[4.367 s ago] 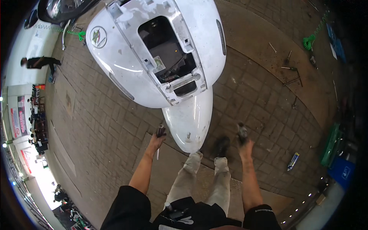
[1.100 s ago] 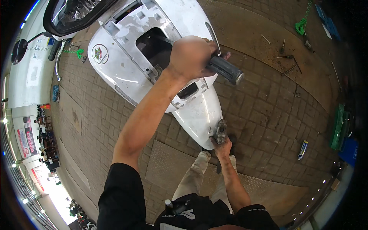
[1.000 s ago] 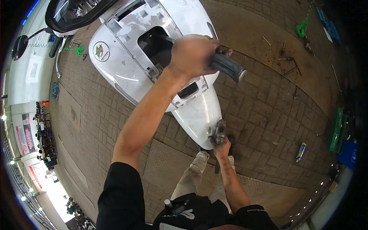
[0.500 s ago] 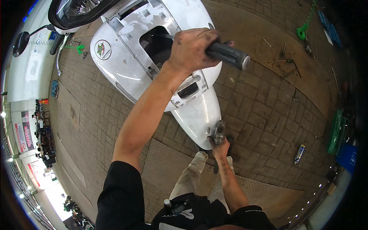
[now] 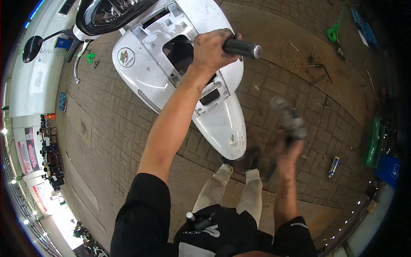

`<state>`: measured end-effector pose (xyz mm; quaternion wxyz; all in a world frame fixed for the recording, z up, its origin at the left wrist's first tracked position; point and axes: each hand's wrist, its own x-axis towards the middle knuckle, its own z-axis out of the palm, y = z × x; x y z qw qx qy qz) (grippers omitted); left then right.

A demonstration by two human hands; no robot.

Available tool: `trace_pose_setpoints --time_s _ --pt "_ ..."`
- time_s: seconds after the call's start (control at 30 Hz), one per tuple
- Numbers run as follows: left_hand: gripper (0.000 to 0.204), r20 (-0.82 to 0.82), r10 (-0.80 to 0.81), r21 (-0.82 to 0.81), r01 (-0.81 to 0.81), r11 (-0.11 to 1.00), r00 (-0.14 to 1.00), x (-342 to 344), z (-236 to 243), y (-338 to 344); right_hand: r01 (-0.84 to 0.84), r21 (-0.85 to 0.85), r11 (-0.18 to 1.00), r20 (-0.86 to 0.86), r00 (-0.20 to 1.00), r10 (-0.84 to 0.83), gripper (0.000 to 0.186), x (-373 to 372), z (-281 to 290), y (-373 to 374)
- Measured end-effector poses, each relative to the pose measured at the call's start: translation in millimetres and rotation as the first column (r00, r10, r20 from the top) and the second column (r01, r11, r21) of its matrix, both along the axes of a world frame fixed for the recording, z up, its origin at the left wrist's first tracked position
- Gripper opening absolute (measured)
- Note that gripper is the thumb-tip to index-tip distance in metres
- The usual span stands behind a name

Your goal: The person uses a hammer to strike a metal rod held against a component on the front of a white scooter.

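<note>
My left hand [image 5: 210,50] is wrapped round the black handle of a big screwdriver [image 5: 242,48] with a metal end cap, which points to the right. Its thin shaft runs left from my fist into the dark opening [image 5: 171,58] in the white scooter's front panel [image 5: 147,73]. Out to the right, away from the scooter, my right hand [image 5: 287,152] grips a hammer [image 5: 293,124]. Both are smeared by motion. Below the panel the white front fender [image 5: 224,128] points toward my legs. The screwdriver's tip is hidden inside the opening.
At the upper left are the scooter's headlight [image 5: 109,13], mirror [image 5: 33,48] and brake lever [image 5: 78,64]. Loose tools [image 5: 320,73] lie on the floor at right, near a tube [image 5: 334,166], a green toolbox [image 5: 373,141] and a green coiled hose [image 5: 334,32].
My right hand with the hammer has swung right and upward, away from the fender tip. My left hand keeps its hold on the screwdriver. The view has shifted slightly.
</note>
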<state>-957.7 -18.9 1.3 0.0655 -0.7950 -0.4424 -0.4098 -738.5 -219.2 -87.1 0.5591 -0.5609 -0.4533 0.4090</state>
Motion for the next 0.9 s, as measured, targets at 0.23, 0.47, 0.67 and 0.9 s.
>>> trace_pose_setpoints --time_s 0.23,0.47,0.67,0.9 --pt "0.019 0.045 -0.017 0.113 0.012 0.993 0.999 7 3 5 -0.054 0.387 0.920 -0.813 0.451 0.369 0.035 48 134 38" --pt "0.015 0.027 -0.022 0.096 0.020 0.995 0.999 -7 -4 0 -0.246 0.324 0.914 0.263 0.951 0.163 0.018 -14 138 76" --pt "0.021 0.130 -0.054 0.134 0.036 0.990 0.990 13 7 8 -0.028 0.535 0.844 -0.222 0.960 0.172 0.042 90 165 45" --pt "0.020 0.072 -0.003 0.200 -0.011 0.980 0.997 4 5 12 -0.165 0.268 0.949 0.703 0.707 -0.075 0.027 -6 114 108"
